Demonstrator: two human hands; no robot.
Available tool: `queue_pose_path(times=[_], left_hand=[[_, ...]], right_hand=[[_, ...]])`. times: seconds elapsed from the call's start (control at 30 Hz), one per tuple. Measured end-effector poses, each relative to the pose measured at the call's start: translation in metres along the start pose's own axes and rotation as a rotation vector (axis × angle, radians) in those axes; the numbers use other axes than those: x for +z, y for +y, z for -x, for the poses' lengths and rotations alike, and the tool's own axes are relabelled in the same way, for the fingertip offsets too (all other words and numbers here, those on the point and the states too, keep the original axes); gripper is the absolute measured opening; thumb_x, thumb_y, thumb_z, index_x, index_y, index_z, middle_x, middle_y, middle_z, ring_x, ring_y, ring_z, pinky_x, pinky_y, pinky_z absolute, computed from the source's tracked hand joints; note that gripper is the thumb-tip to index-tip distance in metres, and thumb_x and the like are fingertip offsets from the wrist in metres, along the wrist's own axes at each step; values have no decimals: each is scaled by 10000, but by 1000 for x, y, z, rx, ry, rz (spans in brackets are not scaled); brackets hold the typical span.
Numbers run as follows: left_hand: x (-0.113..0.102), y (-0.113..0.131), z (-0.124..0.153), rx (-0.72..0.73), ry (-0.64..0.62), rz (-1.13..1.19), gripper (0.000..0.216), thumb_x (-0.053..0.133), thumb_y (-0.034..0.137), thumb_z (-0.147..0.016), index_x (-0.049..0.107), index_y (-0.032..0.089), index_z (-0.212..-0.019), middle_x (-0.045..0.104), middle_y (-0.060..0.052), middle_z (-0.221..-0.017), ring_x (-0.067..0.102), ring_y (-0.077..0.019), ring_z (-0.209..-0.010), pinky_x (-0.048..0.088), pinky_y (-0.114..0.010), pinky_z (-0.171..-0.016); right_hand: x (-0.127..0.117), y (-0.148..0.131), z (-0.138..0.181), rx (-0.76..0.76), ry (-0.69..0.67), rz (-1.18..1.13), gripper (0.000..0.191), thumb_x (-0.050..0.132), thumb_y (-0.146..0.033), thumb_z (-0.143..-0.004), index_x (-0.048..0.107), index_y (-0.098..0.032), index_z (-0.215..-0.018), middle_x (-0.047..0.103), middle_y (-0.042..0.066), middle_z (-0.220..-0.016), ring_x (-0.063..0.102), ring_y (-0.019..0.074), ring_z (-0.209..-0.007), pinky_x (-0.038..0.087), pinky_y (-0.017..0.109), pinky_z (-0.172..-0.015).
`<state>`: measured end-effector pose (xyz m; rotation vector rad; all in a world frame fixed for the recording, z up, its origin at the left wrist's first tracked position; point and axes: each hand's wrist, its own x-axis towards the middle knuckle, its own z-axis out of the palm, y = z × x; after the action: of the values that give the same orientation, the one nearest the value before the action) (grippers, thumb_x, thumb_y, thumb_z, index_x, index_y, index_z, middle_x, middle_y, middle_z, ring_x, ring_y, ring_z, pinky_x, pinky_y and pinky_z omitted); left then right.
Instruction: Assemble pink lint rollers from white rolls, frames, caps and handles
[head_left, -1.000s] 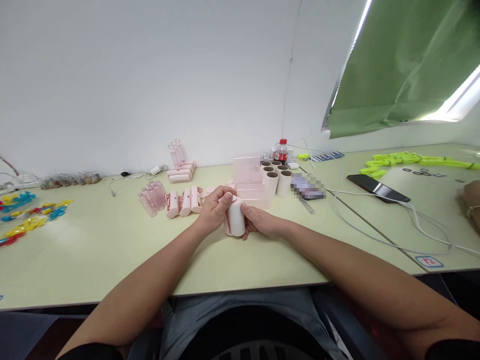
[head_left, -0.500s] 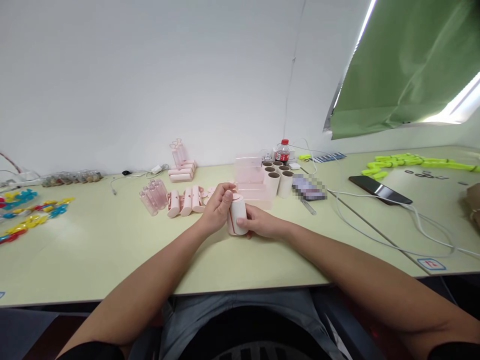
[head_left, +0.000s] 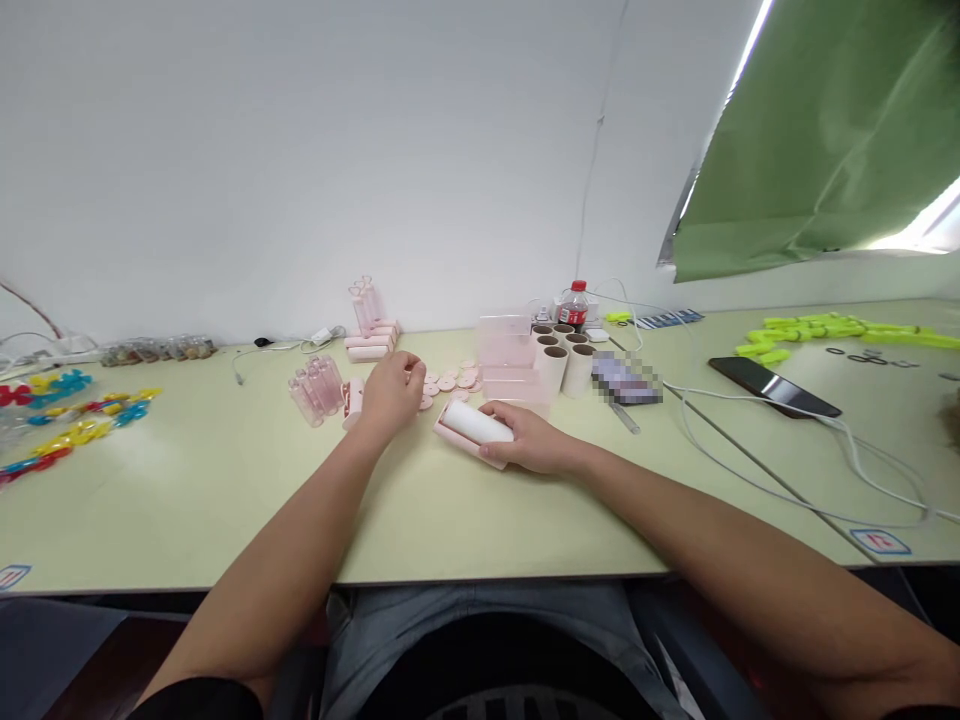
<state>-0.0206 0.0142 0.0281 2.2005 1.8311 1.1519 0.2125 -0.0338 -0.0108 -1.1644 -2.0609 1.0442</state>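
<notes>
My right hand (head_left: 525, 440) grips the right end of a pink plastic case (head_left: 466, 447), its fingers wrapped over the end. A white roll (head_left: 478, 424) lies in the case, which is tilted on the table. My left hand (head_left: 396, 394) is away from the case, to its left, with thumb and fingers drawn together; whatever they hold, if anything, is hidden. Under and beside it are pink case parts (head_left: 352, 402), partly covered by the hand. Small round pink discs (head_left: 448, 382) lie just right of the left fingers.
Clear pink tubular pieces (head_left: 315, 390) lie left, with stacked pink cases (head_left: 371, 345) behind. A clear pink box (head_left: 517, 385), upright white rolls (head_left: 553, 368) and a cola bottle (head_left: 575, 306) stand beyond. Rightward are a phone (head_left: 772, 386), cable (head_left: 757, 475) and yellow-green pieces (head_left: 825, 328).
The case and roll have gone from upright to lying tilted in my right hand. My left hand has let go and moved left and away to the pink parts. The view has shifted slightly.
</notes>
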Motion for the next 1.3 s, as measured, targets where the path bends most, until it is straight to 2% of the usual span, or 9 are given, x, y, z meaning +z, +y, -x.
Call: queue_pose_path(times=[0.13, 0.27, 0.43, 0.7, 0.8, 0.93, 1.1, 1.2, 1.3], left_hand=[[-10, -10, -8, -138, -89, -195, 251, 511, 378, -860, 657, 205, -969, 625, -134, -1124, 584, -323, -1023, 436, -424, -839], [-7, -14, -9, -173, -109, -188, 288, 501, 389, -863, 659, 201, -1013, 615, -138, -1186, 576, -334, -1065, 435, -438, -854], [5, -12, -5, -57, -133, -134, 266, 481, 331, -866, 668, 190, -993, 646, -134, -1096, 588, -313, -1028, 439, -432, -858], [14, 0, 7, 140, -120, -6, 224, 495, 331, -878, 663, 204, -954, 673, -95, -1008, 606, -273, -964, 439, -402, -868], [-4, -5, -4, 46, 10, -54, 252, 516, 337, -865, 656, 197, -1020, 672, -102, -1054, 609, -273, -970, 439, -403, -886], [-57, -24, -25, -199, 223, -203, 317, 529, 356, -842, 653, 190, -1082, 643, -132, -1142, 584, -309, -1055, 438, -434, -910], [-119, -61, -29, -476, 95, -395, 312, 578, 404, -779, 657, 208, -1008, 670, -147, -1074, 609, -352, -977, 475, -448, -769], [-128, -79, -18, -551, -21, -472, 355, 587, 491, -750, 659, 201, -942, 694, -158, -996, 627, -365, -933, 480, -427, -690], [-121, -91, -8, -516, -70, -472, 428, 610, 535, -707, 661, 192, -959, 706, -164, -991, 637, -364, -934, 477, -398, -647]], right_hand=[[0, -3, 1, -16, -18, 83, 481, 691, -414, -766, 583, -226, -1196, 634, 56, -1120, 584, 225, -942, 433, 294, -749], [-1, -2, -1, 52, 34, 146, 437, 668, -369, -768, 599, -209, -1169, 648, 63, -1073, 580, 199, -849, 419, 288, -705], [-4, 3, -3, 92, 152, 135, 376, 624, -295, -768, 613, -208, -1134, 631, 61, -1159, 547, 148, -750, 418, 285, -692], [-4, 5, -7, 33, 228, 67, 241, 593, -327, -781, 630, -196, -981, 658, 22, -1001, 546, 126, -680, 423, 280, -661], [-5, 4, -7, 26, 254, 41, 224, 589, -336, -792, 633, -199, -964, 664, 15, -951, 548, 127, -669, 433, 285, -672], [-5, 3, -7, 13, 302, 18, 206, 592, -336, -795, 642, -196, -938, 673, 22, -937, 570, 148, -725, 448, 302, -719], [-5, 4, -9, -23, 323, -7, 202, 597, -341, -783, 644, -196, -915, 678, 28, -913, 593, 164, -740, 462, 314, -726], [-4, 5, -9, -31, 334, -7, 216, 597, -354, -772, 644, -198, -913, 674, 27, -888, 582, 163, -714, 464, 316, -702], [-3, 6, -9, -31, 339, -8, 221, 595, -363, -772, 649, -201, -912, 668, 28, -868, 580, 166, -713, 461, 320, -703]])
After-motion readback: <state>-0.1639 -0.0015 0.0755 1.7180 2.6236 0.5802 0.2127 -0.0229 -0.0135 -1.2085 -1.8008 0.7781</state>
